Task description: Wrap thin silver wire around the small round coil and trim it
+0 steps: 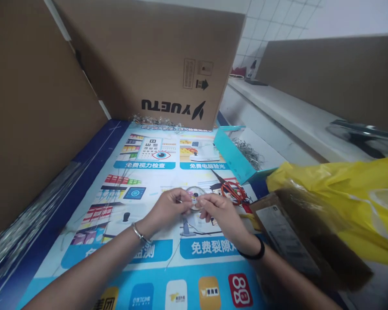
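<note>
I watch the left hand pinching a thin wire loop, the right hand gripping its other side; red scissors just beside, printed poster beneath

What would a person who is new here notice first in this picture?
Probably the centre, where the left hand and right hand pinch a thin wire loop over a bright poster. A big cardboard box stands behind, a yellow bag lies at the right, and red scissors are beside the right hand.
</note>
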{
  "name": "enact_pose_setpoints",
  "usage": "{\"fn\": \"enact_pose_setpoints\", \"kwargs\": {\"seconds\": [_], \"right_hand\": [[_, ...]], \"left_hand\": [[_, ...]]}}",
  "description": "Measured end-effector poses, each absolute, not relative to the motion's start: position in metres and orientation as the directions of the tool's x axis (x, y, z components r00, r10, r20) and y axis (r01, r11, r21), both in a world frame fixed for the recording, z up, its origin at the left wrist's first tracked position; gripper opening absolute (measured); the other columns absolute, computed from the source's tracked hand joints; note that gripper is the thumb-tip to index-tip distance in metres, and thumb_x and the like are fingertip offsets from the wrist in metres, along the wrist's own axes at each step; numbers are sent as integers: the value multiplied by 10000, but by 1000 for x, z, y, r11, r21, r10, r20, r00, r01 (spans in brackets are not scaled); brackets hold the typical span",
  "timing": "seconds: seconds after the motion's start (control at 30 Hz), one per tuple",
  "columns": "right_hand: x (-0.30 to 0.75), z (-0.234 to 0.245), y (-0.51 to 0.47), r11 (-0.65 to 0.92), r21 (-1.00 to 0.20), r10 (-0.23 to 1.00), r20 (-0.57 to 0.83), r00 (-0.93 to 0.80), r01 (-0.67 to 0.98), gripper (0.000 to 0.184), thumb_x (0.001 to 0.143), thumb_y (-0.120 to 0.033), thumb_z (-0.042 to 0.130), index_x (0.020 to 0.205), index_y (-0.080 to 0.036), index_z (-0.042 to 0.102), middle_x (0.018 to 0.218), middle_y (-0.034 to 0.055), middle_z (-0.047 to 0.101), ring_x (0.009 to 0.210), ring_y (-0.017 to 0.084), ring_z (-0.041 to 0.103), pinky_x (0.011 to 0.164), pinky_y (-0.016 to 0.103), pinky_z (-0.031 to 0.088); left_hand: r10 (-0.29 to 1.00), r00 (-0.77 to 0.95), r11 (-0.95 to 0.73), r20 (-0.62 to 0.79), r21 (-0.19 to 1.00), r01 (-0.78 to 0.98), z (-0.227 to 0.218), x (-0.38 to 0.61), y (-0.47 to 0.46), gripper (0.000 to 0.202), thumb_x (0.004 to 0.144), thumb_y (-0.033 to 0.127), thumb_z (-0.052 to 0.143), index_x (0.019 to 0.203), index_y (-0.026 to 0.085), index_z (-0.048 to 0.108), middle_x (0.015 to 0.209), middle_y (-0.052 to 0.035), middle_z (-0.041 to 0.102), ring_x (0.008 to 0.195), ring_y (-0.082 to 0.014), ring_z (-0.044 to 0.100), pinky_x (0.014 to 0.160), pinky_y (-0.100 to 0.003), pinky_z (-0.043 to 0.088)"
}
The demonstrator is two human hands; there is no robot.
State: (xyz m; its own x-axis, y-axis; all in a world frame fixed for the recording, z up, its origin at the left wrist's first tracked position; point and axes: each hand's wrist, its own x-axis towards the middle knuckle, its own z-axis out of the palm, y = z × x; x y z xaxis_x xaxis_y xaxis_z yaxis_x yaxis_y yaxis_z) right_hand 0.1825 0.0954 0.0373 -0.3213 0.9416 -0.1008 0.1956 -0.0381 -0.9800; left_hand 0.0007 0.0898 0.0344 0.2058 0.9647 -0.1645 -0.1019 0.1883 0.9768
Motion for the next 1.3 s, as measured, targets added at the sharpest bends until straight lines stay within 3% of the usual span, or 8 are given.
{"fn": "enact_pose_setpoints", "kwargs": {"seconds": [0.07,0.17,0.23,0.33,0.53,0.8,1.3], "right_hand": [[184,37,107,160,-902,937,11,-348,401,338,817,-431,574,1055,-198,633,876,55,688,772,191,621,673,321,503],[188,32,119,423,-582,898,167,-407,695,663,694,-432,709,1283,-195,521,1244,124,581,1148,316,491,955,474,401],[189,27,124,486,-422,869,143,-473,766,847,639,-448,750,1369,-158,434,1345,155,502,1222,362,412,1004,515,342],[188,18,126,515,-336,847,62,-527,788,892,648,-445,742,1400,-124,388,1369,165,482,1214,368,417,1000,511,343],[186,4,129,513,-322,846,34,-532,796,814,669,-433,725,1367,-134,433,1386,153,474,1226,351,420,1019,503,328],[188,-2,131,551,-383,833,198,-517,741,656,686,-381,700,1270,-146,515,1275,152,557,1152,325,489,988,482,383],[178,-2,123,594,-380,799,177,-574,709,747,651,-368,722,1312,-139,461,1273,143,553,1158,330,472,993,503,387]], "left_hand": [[989,104,110,-100,990,-93,34,-11,101,188,686,263,730,695,153,578,560,41,584,499,-76,518,518,-203,415],[998,-50,34,-41,991,-128,23,-29,116,160,717,257,704,715,163,573,549,53,567,514,-75,511,543,-198,415],[989,-138,24,-48,985,-172,13,-36,123,158,715,251,700,726,167,566,547,57,558,513,-77,508,538,-197,413],[980,-187,26,-65,978,-206,2,-40,128,163,704,243,702,732,166,561,548,61,542,513,-78,505,534,-199,414],[986,-153,45,-63,992,-118,-3,-39,129,148,725,248,689,734,168,565,589,62,540,524,-71,506,540,-196,402],[990,-115,71,-79,995,-74,-2,-38,129,137,733,243,679,731,167,565,588,66,523,529,-65,506,541,-186,405],[991,-96,86,-93,994,-68,-4,-36,129,125,729,228,676,737,166,567,624,65,524,547,-54,512,534,-166,422]]}}
